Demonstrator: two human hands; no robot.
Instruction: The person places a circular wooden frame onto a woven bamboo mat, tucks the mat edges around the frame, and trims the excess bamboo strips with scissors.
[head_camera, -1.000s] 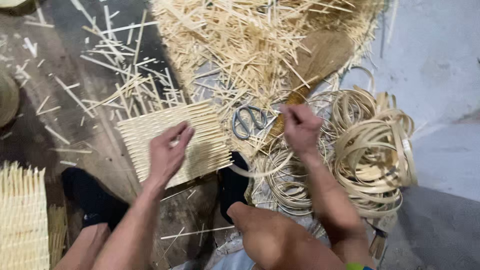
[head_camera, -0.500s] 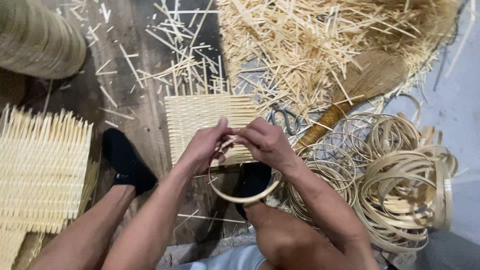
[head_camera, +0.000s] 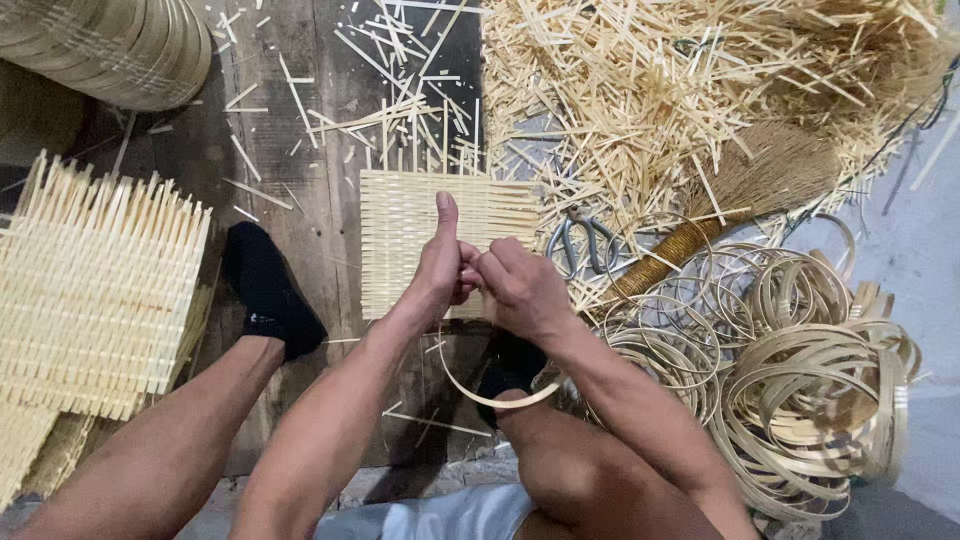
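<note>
My left hand (head_camera: 440, 262) and my right hand (head_camera: 518, 285) are together above a woven bamboo mat (head_camera: 400, 235) on the wooden floor. Both grip a thin bamboo hoop (head_camera: 490, 398) at its top; the ring hangs down below my wrists. My left thumb points up. The fingers hide where the hoop's ends meet.
A pile of bamboo hoops (head_camera: 800, 370) lies at the right. Scissors (head_camera: 580, 240) and a straw hand broom (head_camera: 720, 215) lie by a heap of bamboo splints (head_camera: 680, 90). Stacked woven mats (head_camera: 90, 300) sit at the left, stacked baskets (head_camera: 110, 45) top left. My socked feet (head_camera: 268, 290) rest on the floor.
One second ago my left hand lay on the mat and my right reached into the hoop pile. Now both hands have come together on one hoop, and the view has shifted right.
</note>
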